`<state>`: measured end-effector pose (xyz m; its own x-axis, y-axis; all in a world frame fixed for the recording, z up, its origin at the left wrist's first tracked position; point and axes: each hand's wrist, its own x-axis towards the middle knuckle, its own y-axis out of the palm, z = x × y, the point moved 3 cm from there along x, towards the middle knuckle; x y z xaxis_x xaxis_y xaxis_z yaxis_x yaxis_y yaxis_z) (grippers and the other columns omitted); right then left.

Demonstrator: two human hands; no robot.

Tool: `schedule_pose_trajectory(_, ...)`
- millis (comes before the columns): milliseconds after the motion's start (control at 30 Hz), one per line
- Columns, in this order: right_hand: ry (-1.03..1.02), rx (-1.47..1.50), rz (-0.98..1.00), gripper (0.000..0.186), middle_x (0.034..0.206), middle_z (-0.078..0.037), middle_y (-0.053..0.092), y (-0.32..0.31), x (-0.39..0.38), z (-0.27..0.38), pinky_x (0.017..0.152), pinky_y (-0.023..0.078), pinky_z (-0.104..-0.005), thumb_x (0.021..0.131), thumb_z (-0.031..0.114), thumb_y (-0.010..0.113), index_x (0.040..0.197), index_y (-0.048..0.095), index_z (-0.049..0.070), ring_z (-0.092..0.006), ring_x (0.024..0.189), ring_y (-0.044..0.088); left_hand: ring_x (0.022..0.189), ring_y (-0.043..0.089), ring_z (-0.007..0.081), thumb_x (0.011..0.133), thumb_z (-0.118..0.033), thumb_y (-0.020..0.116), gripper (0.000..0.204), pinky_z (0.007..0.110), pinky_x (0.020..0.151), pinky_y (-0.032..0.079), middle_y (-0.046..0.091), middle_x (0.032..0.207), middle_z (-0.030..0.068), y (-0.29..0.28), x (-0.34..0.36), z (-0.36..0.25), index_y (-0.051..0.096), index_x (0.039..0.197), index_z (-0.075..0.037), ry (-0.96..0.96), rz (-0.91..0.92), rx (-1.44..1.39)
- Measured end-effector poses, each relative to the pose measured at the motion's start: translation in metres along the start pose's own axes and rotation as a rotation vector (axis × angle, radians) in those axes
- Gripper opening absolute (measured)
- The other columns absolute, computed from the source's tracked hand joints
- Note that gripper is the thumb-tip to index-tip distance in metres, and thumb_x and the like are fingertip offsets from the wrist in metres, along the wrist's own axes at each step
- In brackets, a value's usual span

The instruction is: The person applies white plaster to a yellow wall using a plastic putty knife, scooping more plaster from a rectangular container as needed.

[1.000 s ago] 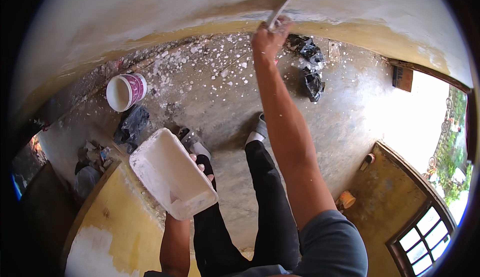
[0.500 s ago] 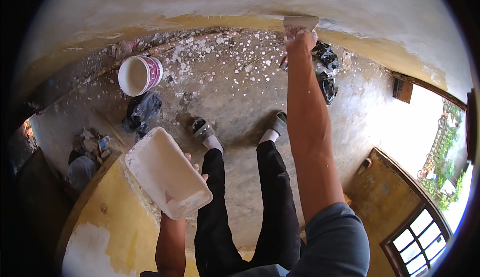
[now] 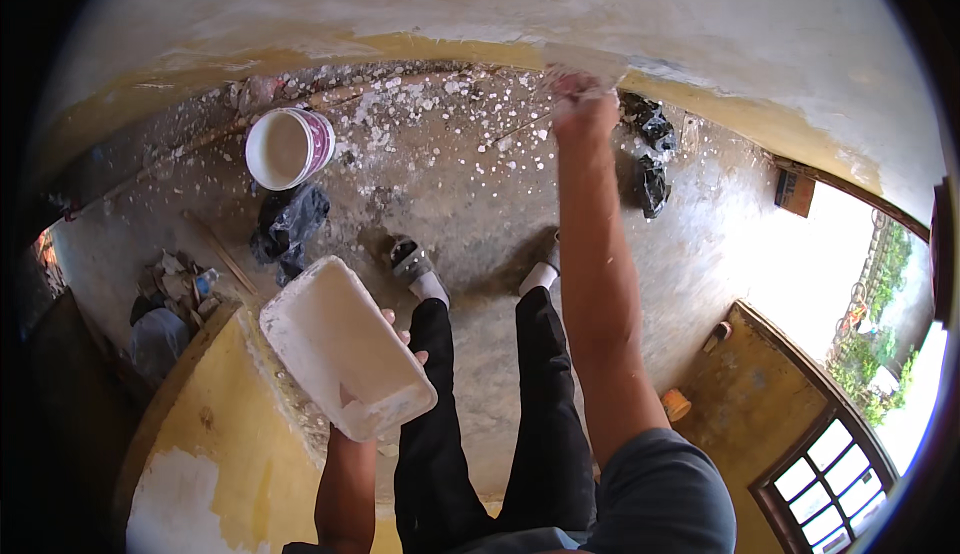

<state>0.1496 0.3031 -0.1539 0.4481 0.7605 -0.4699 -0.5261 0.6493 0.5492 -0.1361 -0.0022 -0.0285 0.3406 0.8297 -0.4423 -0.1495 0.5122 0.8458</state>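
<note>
Your right arm [image 3: 601, 274] reaches far, almost straight, its right hand [image 3: 586, 104] blurred but curled in a grip. Your left forearm [image 3: 346, 489] stays near and left; of your left hand [image 3: 404, 337], mainly bent fingers [image 3: 421, 357] show.

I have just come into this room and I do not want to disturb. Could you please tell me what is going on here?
One person's right hand holds a wide flat blade near the lower part of a patchy wall; the blade is blurred, so I cannot tell whether it touches. The left hand holds a white rectangular tray. On the white-spattered floor are a white-and-purple bucket and, beside it, a black plastic bag.
</note>
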Motion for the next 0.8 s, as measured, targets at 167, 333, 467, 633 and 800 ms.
schedule_pose_trajectory(167,-0.321,-0.138,-0.103,0.013,0.077,-0.009,0.049,0.07,-0.027,0.017,0.071,0.046,-0.0425,0.087,0.0,0.047,0.098,0.04,0.004,-0.0178,0.066,0.049,0.132,0.034,0.0338,0.095,-0.048,0.04,0.069,0.057,0.114,0.015,0.039,0.14,0.0174,-0.003,0.0,-0.001,0.025,0.143,-0.001,-0.017,0.074,0.008)
schedule_pose_trajectory(333,-0.555,-1.068,0.362,0.014,0.086,-0.011,0.049,0.05,-0.076,-0.04,0.072,0.043,-0.0337,0.087,0.005,0.055,0.093,0.044,0.001,-0.0182,0.079,0.05,0.133,0.033,0.0327,0.095,-0.049,0.038,0.068,0.058,0.114,0.015,0.037,0.142,0.0162,-0.002,0.002,0.004,0.026,0.143,-0.002,0.005,0.05,0.036)
schedule_pose_trajectory(467,-0.636,-0.838,-0.127,0.012,0.084,-0.007,0.047,-0.042,-0.023,0.023,0.067,0.043,-0.031,0.083,0.001,0.053,0.09,0.044,0.004,-0.0158,0.08,0.048,0.133,0.034,0.0329,0.095,-0.049,0.038,0.065,0.06,0.113,0.016,0.034,0.145,0.0127,-0.01,-0.004,0.001,0.027,0.144,-0.008,0.018,0.026,0.003)
schedule_pose_trajectory(633,-0.855,-0.59,-0.239,0.021,0.093,-0.008,0.049,-0.102,0.055,0.145,0.07,0.046,-0.0304,0.084,0.004,0.053,0.101,0.042,0.01,-0.0167,0.084,0.049,0.131,0.035,0.0343,0.095,-0.048,0.039,0.063,0.061,0.112,0.017,0.033,0.146,0.0118,-0.017,-0.003,0.0,0.029,0.144,-0.01,0.021,-0.01,0.039)
schedule_pose_trajectory(800,-1.005,-1.036,-0.272,0.032,0.095,-0.01,0.048,-0.047,0.056,0.125,0.079,0.043,-0.036,0.087,0.006,0.054,0.116,0.04,0.007,-0.0221,0.085,0.047,0.13,0.036,0.036,0.095,-0.047,0.042,0.062,0.063,0.111,0.019,0.033,0.145,0.0127,-0.025,-0.006,0.003,0.031,0.143,-0.009,0.038,-0.053,-0.004)
